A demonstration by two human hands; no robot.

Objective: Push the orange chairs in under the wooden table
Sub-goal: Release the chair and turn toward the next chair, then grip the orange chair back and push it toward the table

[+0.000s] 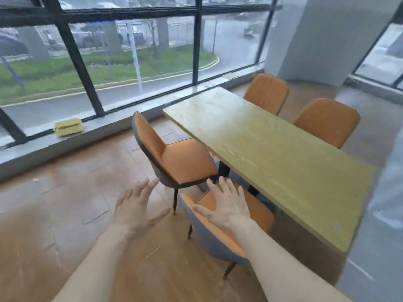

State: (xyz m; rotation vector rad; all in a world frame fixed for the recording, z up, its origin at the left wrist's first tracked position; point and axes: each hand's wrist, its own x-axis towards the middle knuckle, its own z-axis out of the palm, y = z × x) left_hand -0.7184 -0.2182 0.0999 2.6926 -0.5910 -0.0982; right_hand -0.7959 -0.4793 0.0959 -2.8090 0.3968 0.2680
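Observation:
A long wooden table (272, 149) runs from the window toward me. On its near side stand two orange chairs with grey backs. The far one (181, 158) sits pulled out, its seat mostly clear of the tabletop. The near one (220, 238) is right below my arms, its seat partly under the table edge. My right hand (226, 205) hovers open over the near chair's backrest, fingers spread. My left hand (137, 205) is open too, left of that chair, above the floor. Two more orange chairs (267, 92) (327, 120) stand tucked at the table's far side.
A big black-framed window (130, 51) with a grey sill (43, 149) fills the left; a yellow block (68, 127) lies on the sill. A grey pillar (322, 35) stands at the back right. Brown floor (54, 203) spreads to my left.

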